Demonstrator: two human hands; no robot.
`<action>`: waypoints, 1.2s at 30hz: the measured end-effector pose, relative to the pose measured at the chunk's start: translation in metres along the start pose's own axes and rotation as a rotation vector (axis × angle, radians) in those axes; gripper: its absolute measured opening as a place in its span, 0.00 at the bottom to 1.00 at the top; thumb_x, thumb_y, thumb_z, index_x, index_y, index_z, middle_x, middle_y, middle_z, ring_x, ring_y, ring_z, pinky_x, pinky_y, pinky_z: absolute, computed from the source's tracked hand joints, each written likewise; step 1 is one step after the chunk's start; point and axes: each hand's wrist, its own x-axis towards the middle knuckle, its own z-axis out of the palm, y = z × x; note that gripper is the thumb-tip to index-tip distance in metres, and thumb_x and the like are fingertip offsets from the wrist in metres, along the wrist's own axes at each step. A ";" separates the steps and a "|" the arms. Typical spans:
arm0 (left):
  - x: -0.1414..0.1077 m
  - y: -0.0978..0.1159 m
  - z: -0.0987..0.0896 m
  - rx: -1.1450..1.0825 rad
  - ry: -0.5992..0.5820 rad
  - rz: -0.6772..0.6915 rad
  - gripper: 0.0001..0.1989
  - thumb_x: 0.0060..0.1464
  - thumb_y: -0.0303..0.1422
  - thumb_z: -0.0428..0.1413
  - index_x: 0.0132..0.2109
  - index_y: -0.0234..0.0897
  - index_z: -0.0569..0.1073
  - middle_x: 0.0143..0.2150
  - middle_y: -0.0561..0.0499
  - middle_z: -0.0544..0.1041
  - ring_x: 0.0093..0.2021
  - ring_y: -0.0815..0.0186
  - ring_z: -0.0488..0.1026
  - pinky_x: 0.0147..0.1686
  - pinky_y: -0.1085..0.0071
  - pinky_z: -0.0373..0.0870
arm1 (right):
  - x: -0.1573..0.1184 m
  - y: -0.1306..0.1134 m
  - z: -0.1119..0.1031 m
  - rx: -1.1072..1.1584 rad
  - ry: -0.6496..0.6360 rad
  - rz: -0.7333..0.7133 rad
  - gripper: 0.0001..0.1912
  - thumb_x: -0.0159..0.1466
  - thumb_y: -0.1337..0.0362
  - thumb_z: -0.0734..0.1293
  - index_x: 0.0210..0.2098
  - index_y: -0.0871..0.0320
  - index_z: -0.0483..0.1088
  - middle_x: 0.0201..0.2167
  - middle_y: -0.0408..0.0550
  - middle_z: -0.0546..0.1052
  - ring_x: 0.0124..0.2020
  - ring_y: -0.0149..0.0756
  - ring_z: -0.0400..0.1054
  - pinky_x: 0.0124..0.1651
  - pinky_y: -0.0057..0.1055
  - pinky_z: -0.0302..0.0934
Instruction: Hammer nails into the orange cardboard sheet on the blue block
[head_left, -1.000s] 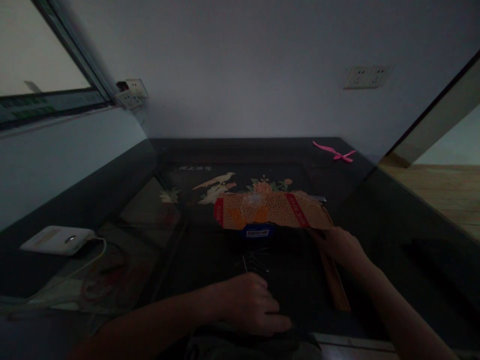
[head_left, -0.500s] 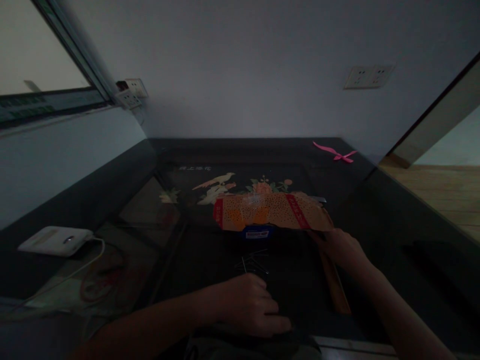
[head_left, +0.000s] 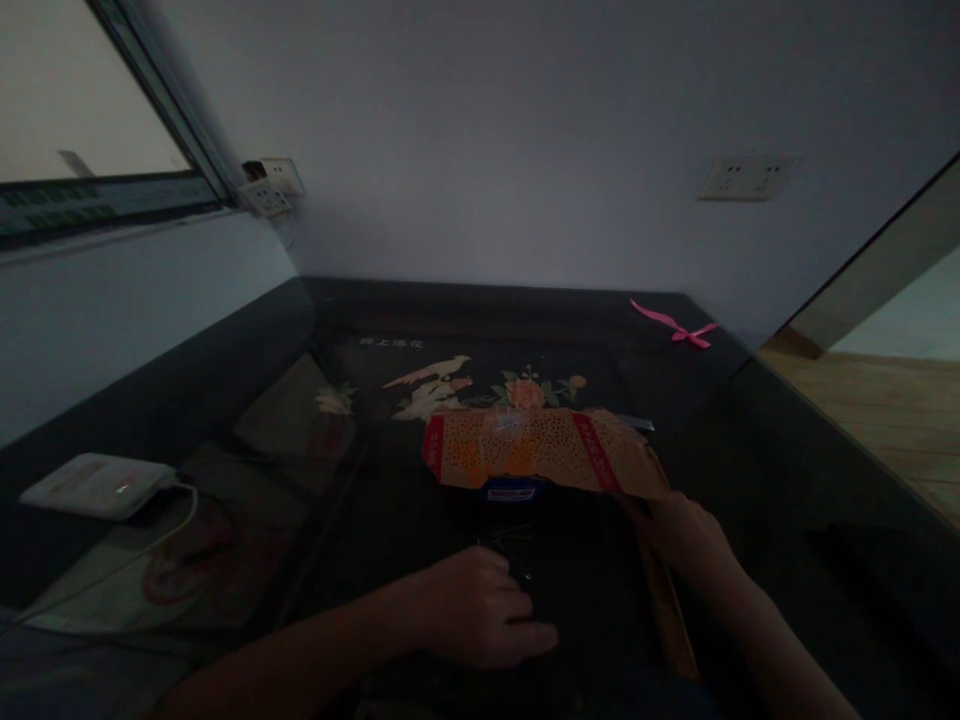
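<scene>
My left hand [head_left: 484,608] is closed in a loose fist low over the dark tabletop. A thin metal pin seems pinched at its fingertips, its tip barely visible in the dimness. Just beyond the knuckles lie several thin metal pins [head_left: 517,562]. My right hand [head_left: 688,535] is closed on the lower right corner of a brown cardboard piece [head_left: 540,450], which is dotted with many small holes and has red printed bands. Under that hand, a brown strip [head_left: 671,620] runs toward me. A blue label or box [head_left: 512,490] shows below the cardboard's near edge.
At left lies a white device [head_left: 101,485] with a cable [head_left: 176,530]. A pink ribbon [head_left: 682,332] is at the far right of the table [head_left: 720,440]. A flat metal end [head_left: 636,423] pokes out behind the cardboard. Sockets [head_left: 746,178] are on the wall.
The view has tilted up slightly, so the table things sit lower. My left hand has moved a little forward, closer to the loose pins. My right hand keeps its hold on the cardboard.
</scene>
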 end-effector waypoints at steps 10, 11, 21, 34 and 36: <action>-0.008 -0.013 -0.016 -0.029 -0.283 -0.524 0.09 0.61 0.34 0.51 0.33 0.35 0.70 0.26 0.53 0.76 0.23 0.68 0.73 0.24 0.73 0.64 | 0.002 0.005 0.005 0.023 -0.013 -0.009 0.18 0.69 0.60 0.57 0.41 0.62 0.77 0.37 0.61 0.82 0.38 0.52 0.78 0.35 0.37 0.67; -0.010 -0.014 -0.015 -0.029 -0.311 -0.608 0.11 0.61 0.34 0.51 0.31 0.35 0.70 0.25 0.52 0.76 0.23 0.67 0.73 0.25 0.73 0.65 | 0.003 0.006 0.006 0.024 -0.008 -0.007 0.18 0.69 0.60 0.58 0.41 0.61 0.77 0.37 0.61 0.82 0.38 0.52 0.79 0.35 0.36 0.67; -0.004 -0.016 -0.020 -0.110 -0.656 -0.997 0.19 0.62 0.38 0.46 0.35 0.33 0.78 0.31 0.41 0.80 0.32 0.54 0.79 0.32 0.61 0.73 | 0.004 0.009 0.011 0.030 -0.001 0.006 0.16 0.67 0.63 0.59 0.39 0.60 0.78 0.35 0.59 0.82 0.36 0.50 0.79 0.32 0.33 0.66; 0.000 -0.021 -0.032 -0.200 -0.685 -1.049 0.14 0.60 0.34 0.47 0.39 0.35 0.76 0.36 0.42 0.80 0.38 0.52 0.79 0.36 0.58 0.73 | 0.006 0.013 0.015 0.057 0.005 0.017 0.15 0.66 0.64 0.59 0.40 0.60 0.77 0.32 0.59 0.82 0.33 0.50 0.79 0.30 0.34 0.66; -0.001 -0.022 -0.031 -0.205 -0.680 -1.048 0.13 0.60 0.34 0.48 0.39 0.35 0.76 0.36 0.43 0.80 0.38 0.53 0.79 0.37 0.59 0.73 | 0.006 0.013 0.014 0.058 0.004 0.015 0.15 0.66 0.63 0.59 0.40 0.60 0.77 0.33 0.59 0.82 0.35 0.51 0.79 0.31 0.34 0.66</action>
